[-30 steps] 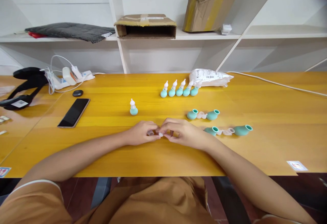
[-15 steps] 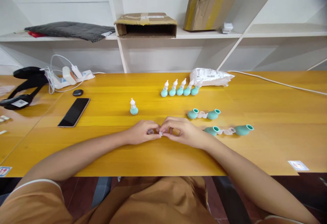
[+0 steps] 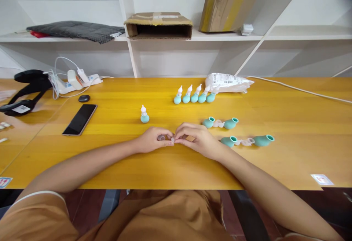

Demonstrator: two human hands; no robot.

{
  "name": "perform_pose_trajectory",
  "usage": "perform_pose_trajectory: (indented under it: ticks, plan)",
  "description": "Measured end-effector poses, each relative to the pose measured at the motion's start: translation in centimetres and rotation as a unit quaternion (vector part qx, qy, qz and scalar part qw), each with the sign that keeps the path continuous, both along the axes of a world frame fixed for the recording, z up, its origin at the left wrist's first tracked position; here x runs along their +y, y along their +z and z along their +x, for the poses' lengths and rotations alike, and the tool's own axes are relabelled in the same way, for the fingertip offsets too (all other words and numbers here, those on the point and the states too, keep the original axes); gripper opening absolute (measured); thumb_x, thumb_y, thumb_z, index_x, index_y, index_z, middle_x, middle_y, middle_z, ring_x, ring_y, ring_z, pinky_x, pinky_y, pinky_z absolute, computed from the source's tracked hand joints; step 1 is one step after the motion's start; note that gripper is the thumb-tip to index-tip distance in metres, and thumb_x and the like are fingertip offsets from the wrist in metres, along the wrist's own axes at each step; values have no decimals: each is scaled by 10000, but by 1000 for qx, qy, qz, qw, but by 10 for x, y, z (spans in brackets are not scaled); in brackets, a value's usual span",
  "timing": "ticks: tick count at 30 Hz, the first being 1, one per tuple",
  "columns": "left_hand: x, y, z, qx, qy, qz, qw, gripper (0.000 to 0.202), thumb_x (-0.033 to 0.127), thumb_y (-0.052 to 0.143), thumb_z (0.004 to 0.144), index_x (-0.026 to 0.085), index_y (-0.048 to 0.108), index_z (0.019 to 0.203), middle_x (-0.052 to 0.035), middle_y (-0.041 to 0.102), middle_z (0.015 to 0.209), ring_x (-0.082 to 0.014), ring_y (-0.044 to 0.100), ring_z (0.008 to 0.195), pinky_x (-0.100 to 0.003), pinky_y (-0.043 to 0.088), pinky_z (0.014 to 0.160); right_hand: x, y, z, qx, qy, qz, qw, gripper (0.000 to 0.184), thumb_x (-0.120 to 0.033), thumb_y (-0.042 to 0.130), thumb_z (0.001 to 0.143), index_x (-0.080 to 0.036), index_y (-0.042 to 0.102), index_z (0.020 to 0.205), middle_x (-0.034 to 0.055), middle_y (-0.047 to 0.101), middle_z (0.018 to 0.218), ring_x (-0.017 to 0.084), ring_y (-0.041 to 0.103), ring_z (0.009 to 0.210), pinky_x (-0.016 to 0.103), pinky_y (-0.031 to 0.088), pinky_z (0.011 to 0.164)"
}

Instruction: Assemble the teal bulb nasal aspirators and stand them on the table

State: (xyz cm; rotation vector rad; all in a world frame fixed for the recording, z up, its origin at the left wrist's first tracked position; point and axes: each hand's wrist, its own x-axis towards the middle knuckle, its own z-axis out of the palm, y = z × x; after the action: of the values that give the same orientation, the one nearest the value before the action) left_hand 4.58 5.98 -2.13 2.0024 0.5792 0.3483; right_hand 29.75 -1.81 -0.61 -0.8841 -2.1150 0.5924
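Note:
My left hand [image 3: 152,139] is closed around a small translucent nozzle piece [image 3: 161,138], whose open end shows between thumb and fingers. Thumb and fingertips of my right hand [image 3: 195,138] pinch the nozzle's pale tip [image 3: 172,139], meeting my left fingertips. Up and to the left stands a teal bulb with a pale nozzle [image 3: 144,117]. Right of my hands lie loose teal bulbs, among them one in the upper row [image 3: 230,123] and one in the lower row [image 3: 263,140]. Between the bulbs are translucent nozzle pieces [image 3: 218,123], with more nozzle pieces [image 3: 245,142] in the lower row.
Several bulbs with nozzles fitted [image 3: 194,97] stand in a row before a white plastic package [image 3: 229,82]. At left are a phone [image 3: 80,120], a small black case [image 3: 84,98], a power strip [image 3: 95,80] and a black headset-like object [image 3: 26,94]. Shelves with cardboard boxes [image 3: 159,19] rise behind.
Both hands stay together on the small nozzle piece, with only slight shifts of the fingers. The whole view has moved a little. The bulbs on the table stay put.

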Motion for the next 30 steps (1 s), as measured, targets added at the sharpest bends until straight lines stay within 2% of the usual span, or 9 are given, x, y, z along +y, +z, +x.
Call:
perform_pose_trajectory:
  ticks: [4, 9, 13, 19, 25, 30]
  plan:
    - [0, 0, 1, -12, 18, -29, 999, 366, 529, 787, 962, 171, 815, 1030, 40, 644, 763, -101, 403, 649, -257, 312, 642, -2, 4, -1, -7, -1, 44, 999, 90, -254, 700, 1112, -236, 787, 1125, 83, 791, 1095, 200, 790, 972, 346, 664, 855]
    - [0, -1, 2, -39, 28, -64, 997, 386, 537, 810, 941, 167, 822, 1047, -7, 748, 876, -117, 475, 701, -254, 350, 665, -3, 4, 0, -19, 5, 89, 996, 133, -232, 662, 1128, -246, 783, 1180, 91, 800, 1094, 204, 796, 959, 348, 678, 841]
    - [0, -1, 2, -44, 32, -69, 996, 364, 511, 819, 934, 164, 831, 1046, -16, 768, 898, -118, 494, 711, -255, 363, 677, -2, 0, 3, -43, 13, 123, 991, 149, -213, 649, 1133, -247, 766, 1219, 81, 799, 1043, 195, 787, 912, 329, 664, 799]
    - [0, -2, 1, -50, 37, -68, 996, 345, 491, 835, 919, 167, 832, 1038, -12, 768, 898, -123, 514, 726, -259, 378, 696, -2, 0, 2, -45, 20, 130, 990, 138, -185, 653, 1127, -230, 766, 1193, 71, 790, 1004, 182, 775, 881, 302, 639, 773]
    - [-1, -1, 1, -42, 32, -56, 997, 340, 489, 813, 936, 160, 833, 1020, 14, 721, 823, -103, 434, 667, -253, 338, 659, -1, -1, 0, -27, -9, 91, 995, 107, -234, 694, 1116, -235, 768, 1192, 61, 787, 994, 173, 766, 833, 287, 632, 718]
    - [-1, 0, 1, -38, 38, -51, 997, 338, 493, 816, 929, 165, 826, 1010, 10, 727, 844, -108, 451, 685, -256, 348, 668, -2, -2, 1, -40, 16, 104, 994, 151, -215, 641, 1136, -246, 770, 1208, 79, 803, 1050, 194, 792, 917, 317, 660, 805]
